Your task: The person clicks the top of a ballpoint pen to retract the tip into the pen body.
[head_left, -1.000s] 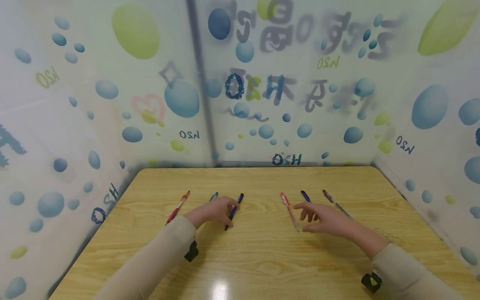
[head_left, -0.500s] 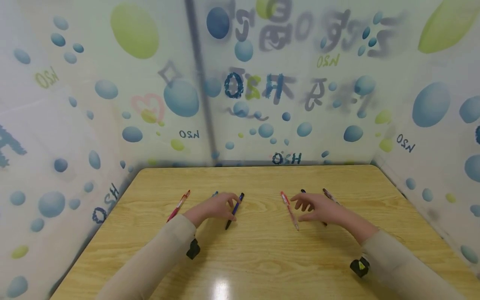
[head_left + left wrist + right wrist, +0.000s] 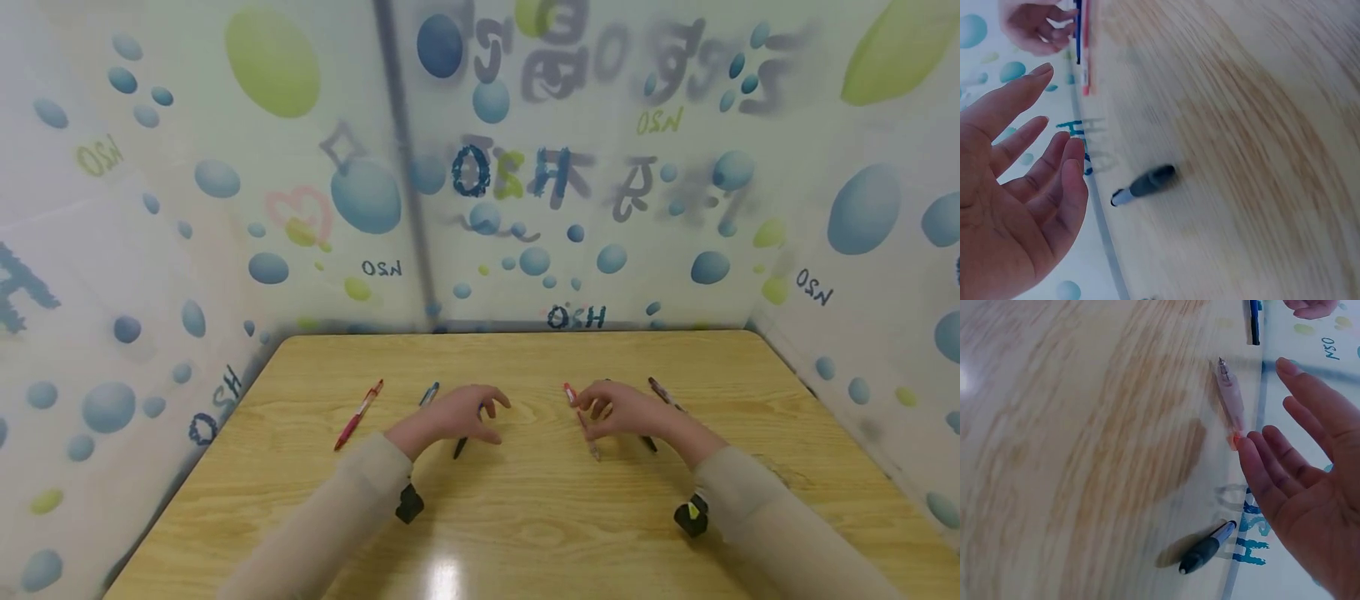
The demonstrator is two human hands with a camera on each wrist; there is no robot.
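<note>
My left hand (image 3: 457,412) hovers over a blue pen with a black tip (image 3: 460,448), thumb and fingers spread with nothing between them. The left wrist view shows the same pen (image 3: 1144,183) lying on the table, apart from the hand. Over a red-and-clear pen (image 3: 570,392) hangs my right hand (image 3: 633,410), its fingers loosely bent and holding nothing. That pen (image 3: 1231,403) lies beside the fingertips in the right wrist view. A dark pen (image 3: 649,444) is partly hidden under the right hand.
On the wooden table (image 3: 525,533), a red pen (image 3: 360,412) and a light blue pen (image 3: 430,393) lie to the left. A brown-topped pen (image 3: 663,392) lies right, partly covered by the hand. Patterned walls (image 3: 510,275) close in the back and both sides.
My left hand has shifted right, past the blue pen it was at. My right hand has come left to over the red-and-clear pen. The pens stay where they lay.
</note>
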